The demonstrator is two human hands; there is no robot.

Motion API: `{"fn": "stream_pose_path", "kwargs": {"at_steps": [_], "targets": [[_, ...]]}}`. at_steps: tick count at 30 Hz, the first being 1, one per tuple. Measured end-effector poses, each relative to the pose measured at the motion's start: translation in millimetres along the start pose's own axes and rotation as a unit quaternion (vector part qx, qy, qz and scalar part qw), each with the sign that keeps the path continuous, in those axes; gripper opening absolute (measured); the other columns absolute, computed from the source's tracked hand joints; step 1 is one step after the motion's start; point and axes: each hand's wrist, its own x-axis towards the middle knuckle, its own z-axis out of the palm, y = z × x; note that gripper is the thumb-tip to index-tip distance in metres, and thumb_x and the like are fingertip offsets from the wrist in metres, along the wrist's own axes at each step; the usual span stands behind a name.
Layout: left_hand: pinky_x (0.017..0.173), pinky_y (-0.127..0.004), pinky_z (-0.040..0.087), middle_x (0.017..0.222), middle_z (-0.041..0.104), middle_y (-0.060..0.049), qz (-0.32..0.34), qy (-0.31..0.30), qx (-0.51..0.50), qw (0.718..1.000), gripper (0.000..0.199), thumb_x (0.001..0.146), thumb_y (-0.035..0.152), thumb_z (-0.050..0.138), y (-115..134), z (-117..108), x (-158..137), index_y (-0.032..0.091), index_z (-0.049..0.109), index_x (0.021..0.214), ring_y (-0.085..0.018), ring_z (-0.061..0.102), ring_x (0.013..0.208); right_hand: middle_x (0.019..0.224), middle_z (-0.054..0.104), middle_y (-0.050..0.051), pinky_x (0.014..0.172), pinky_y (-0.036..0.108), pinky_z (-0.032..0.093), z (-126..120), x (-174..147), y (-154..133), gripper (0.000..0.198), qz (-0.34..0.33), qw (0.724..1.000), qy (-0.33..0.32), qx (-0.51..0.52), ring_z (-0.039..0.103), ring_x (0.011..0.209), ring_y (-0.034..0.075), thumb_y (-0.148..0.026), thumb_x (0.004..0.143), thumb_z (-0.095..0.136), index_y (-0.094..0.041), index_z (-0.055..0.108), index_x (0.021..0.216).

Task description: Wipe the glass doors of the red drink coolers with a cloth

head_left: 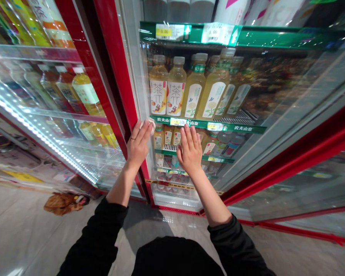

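Note:
A crumpled white cloth (pixel 152 123) sits under the fingers of my left hand (pixel 138 145), which presses it to the glass at the red door frame's edge. A ring circles one of that hand's fingers. To the right, my right hand (pixel 191 152) lies against the glass door (pixel 261 80) with fingers stretched out and nothing in it. Behind the glass, tea bottles (pixel 176 92) stand on a shelf with a green price strip (pixel 247 128). More bottles fill the lower shelves, partly hidden by my right hand.
A red door frame (pixel 115 50) parts this cooler from another lit cooler on the left, stocked with bottles (pixel 86 90). Another red frame (pixel 290 157) runs along the right. On the grey tiled floor (pixel 23 226) lies a brown crumpled bag-like thing (pixel 61 203).

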Motion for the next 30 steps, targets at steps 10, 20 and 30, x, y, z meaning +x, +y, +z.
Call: {"fn": "stream_pose_path", "kwargs": {"at_steps": [10,20,30], "targets": [[0.142,-0.040,0.031,0.176,0.044,0.002,-0.055,-0.024,-0.012,0.998,0.082,0.109,0.001,0.042,35,20,7,0.035,0.017,0.178,-0.018,0.023,0.170,0.185,0.033,0.005,0.140,0.051,0.033,0,-4,-13,0.085,-0.010,1.000,0.005,0.009,0.030,0.172,0.024,-0.021,0.108,0.040,-0.027,-0.005,0.179],[0.146,-0.048,0.021,0.182,0.031,0.004,-0.152,0.017,-0.040,0.987,0.077,0.109,0.002,0.031,23,20,47,0.035,0.019,0.178,-0.020,0.011,0.173,0.185,0.032,0.005,0.140,0.052,0.034,1,-8,-10,0.088,0.002,1.000,0.017,0.007,0.030,0.172,0.024,-0.020,0.107,0.044,-0.029,-0.005,0.179],[0.143,-0.039,0.029,0.175,0.047,0.004,-0.024,-0.019,-0.031,0.999,0.083,0.106,-0.004,0.038,29,20,21,0.036,0.024,0.177,-0.017,0.023,0.171,0.186,0.030,0.005,0.140,0.052,0.033,-7,-13,7,0.089,0.014,0.999,0.027,-0.019,0.029,0.173,0.025,-0.021,0.106,0.046,-0.028,-0.003,0.180]]}}
